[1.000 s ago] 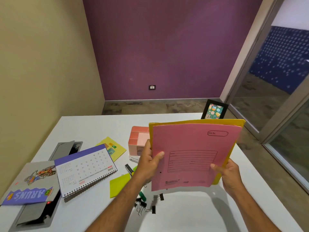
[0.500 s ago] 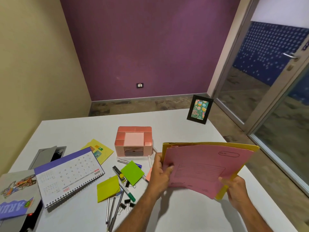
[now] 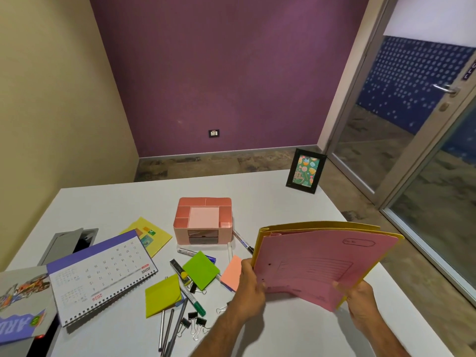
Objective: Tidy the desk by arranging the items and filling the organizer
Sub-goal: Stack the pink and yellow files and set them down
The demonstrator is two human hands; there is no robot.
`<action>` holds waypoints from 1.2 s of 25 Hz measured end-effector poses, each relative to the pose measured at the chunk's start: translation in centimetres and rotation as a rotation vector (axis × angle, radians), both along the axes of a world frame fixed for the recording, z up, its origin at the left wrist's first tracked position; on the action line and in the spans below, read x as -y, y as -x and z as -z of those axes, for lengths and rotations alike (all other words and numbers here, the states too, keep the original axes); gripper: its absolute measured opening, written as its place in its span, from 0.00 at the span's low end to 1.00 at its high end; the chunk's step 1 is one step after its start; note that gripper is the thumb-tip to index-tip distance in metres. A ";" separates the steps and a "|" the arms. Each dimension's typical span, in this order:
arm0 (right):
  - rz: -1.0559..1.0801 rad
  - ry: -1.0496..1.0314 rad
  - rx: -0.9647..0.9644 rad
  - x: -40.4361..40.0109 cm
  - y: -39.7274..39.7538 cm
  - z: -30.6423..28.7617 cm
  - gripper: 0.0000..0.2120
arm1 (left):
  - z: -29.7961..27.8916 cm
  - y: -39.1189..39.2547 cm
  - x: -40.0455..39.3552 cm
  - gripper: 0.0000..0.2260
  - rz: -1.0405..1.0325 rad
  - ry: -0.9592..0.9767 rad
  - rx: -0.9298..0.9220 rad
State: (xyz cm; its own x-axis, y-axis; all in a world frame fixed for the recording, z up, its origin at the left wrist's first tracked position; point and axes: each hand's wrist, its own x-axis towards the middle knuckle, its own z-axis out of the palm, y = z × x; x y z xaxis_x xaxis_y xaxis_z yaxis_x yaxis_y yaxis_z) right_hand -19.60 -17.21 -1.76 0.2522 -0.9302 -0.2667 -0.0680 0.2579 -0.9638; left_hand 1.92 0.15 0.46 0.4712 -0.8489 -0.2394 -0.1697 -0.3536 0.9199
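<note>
Fingers of both hands curl round two stacked card folders, held tilted above the desk's near right part: left hand [image 3: 251, 289] grips the spine edge at 9 o'clock of the stack, right hand [image 3: 362, 300] the lower corner at 5 o'clock. Pink folder [image 3: 319, 269], matte card with printed ruled lines and two punched holes, lies on top; yellow folder [image 3: 322, 225] shows behind as a thin border. Nearest at 7 o'clock of the left hand: black binder clips [image 3: 193, 323] and slim grey pens [image 3: 167, 331]. Beyond these, square sticky-note pads, yellow-green [image 3: 161, 295], bright green [image 3: 201, 269] and salmon [image 3: 231, 273], overlie markers. At 9 o'clock a spiral-bound calendar [image 3: 103, 276] lies flat. Farther, at 12 o'clock of the pads, stands the organizer [image 3: 203, 222], a boxy pink case with open top compartments and front drawers. Farthest, at 1 o'clock, a black-framed card [image 3: 305, 171] stands upright. Desk [image 3: 257, 194]: smooth, white, rectangular. Room: purple back wall [image 3: 226, 73], beige left wall, glass door at right.
</note>
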 end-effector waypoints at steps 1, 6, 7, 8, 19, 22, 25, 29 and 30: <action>-0.002 0.009 -0.015 0.1 0.0 0.0 0.18 | -0.2 0.0 0.1 0.20 -0.006 -0.004 0.046; -0.033 0.083 -0.036 1.3 -0.6 -2.1 0.22 | -1.4 -0.2 1.7 0.14 -0.064 -0.028 0.178; -0.042 0.093 -0.060 2.1 -0.8 -2.8 0.21 | -1.6 -0.3 2.4 0.14 -0.065 -0.034 0.194; -0.055 0.106 -0.075 2.9 -1.1 -3.6 0.15 | -1.9 -0.5 3.1 0.14 -0.070 -0.036 0.200; -0.151 0.127 -0.389 15.9 -10.4 -6.7 0.20 | -2.7 -8.4 13.5 0.12 -0.302 -0.014 0.022; -0.188 0.153 -0.480 19.1 -14.0 -5.6 0.19 | -1.7 -10.9 16.5 0.11 -0.350 -0.062 0.022; -0.199 0.165 -0.545 22.3 -17.5 -3.5 0.21 | -0.2 -13.1 19.1 0.10 -0.390 -0.094 0.048; -0.258 0.155 -0.611 25.5 -21.4 -1.2 0.27 | 1.9 -15.4 22.0 0.09 -0.455 -0.151 0.044; -0.271 0.146 -0.627 26.2 -22.2 -0.6 0.27 | 2.4 -15.8 22.8 0.10 -0.460 -0.170 0.043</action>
